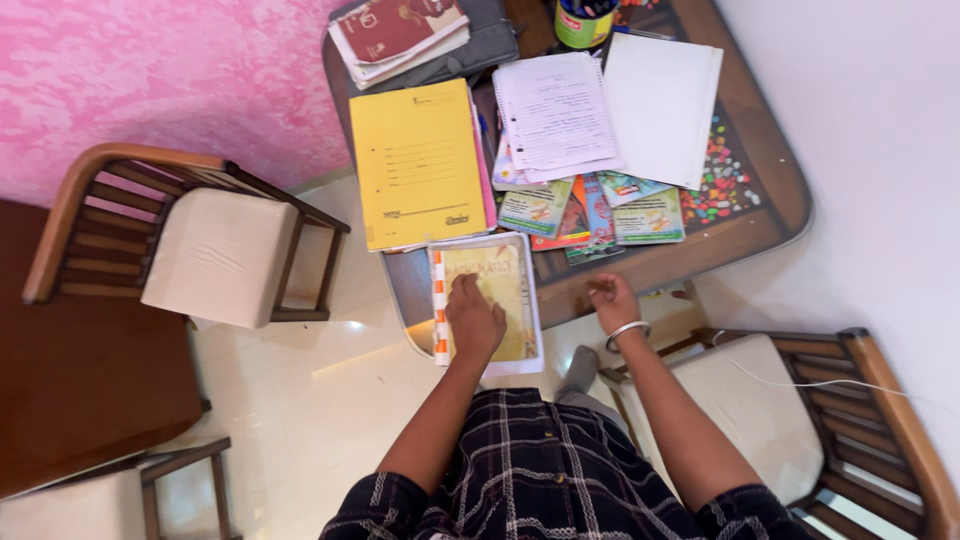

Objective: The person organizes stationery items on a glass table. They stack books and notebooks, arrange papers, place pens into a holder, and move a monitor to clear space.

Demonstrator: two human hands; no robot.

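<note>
head view | left hand point(473, 318) flat on yellow book point(487, 300) (fingers released) | right hand point(610, 299) fingers clenched, holding nothing

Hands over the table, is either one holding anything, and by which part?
Neither grips anything. The left hand rests flat on the cover of the yellow book; the right hand is loosely curled at the table edge, apparently empty.

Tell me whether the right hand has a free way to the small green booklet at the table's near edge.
Probably yes. The right hand hangs loosely curled at the table's near edge, holding nothing, and the green booklet lies just beyond it on top of the pile, with nothing between them.
</note>
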